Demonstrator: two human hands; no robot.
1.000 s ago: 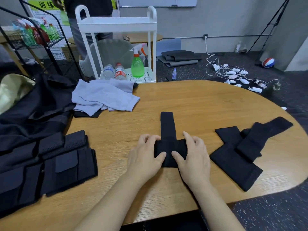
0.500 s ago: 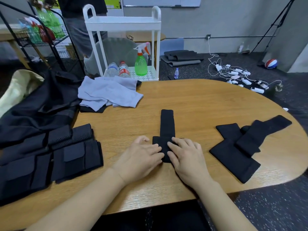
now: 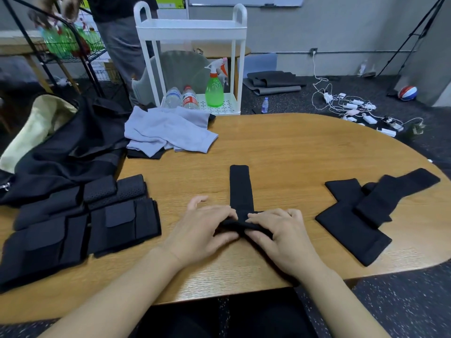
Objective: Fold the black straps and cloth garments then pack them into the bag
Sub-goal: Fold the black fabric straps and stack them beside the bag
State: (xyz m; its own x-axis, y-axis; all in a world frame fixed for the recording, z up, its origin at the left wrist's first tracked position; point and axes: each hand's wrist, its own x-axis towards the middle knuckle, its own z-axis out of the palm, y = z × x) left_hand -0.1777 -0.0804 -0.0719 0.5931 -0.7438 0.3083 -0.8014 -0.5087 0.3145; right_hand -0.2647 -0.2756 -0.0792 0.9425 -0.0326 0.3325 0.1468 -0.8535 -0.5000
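I see a wooden oval table (image 3: pixel 292 152) from above, with both of my bare hands at its near middle. My left hand (image 3: pixel 202 230) and right hand (image 3: pixel 280 235) sit side by side on the near end of a black strap (image 3: pixel 240 189). The fingers and thumb of each hand are curled around a rolled or folded bunch of the strap, pinching it between them. The rest of the strap lies flat and runs straight away from my hands toward the far side.

To the right, well apart from my hands, other black straps (image 3: pixel 353 215) lie flat, overlapping each other. To the left, near the table edge, folded black garments with pockets (image 3: pixel 92 223) lie in a stack. Beyond them, at far left, a loose black cloth (image 3: pixel 66 157) is heaped, with a pale bag (image 3: pixel 36 128) behind it. A crumpled light grey cloth (image 3: pixel 168 132) rests at the far left of the table.

Past the table stands a white cart (image 3: pixel 190 28) holding a green spray bottle (image 3: pixel 214 86) and two water bottles (image 3: pixel 181 98). A person in grey trousers (image 3: pixel 122 45) stands behind it. White chargers and cables (image 3: pixel 353 111) lie on the dark floor at far right.
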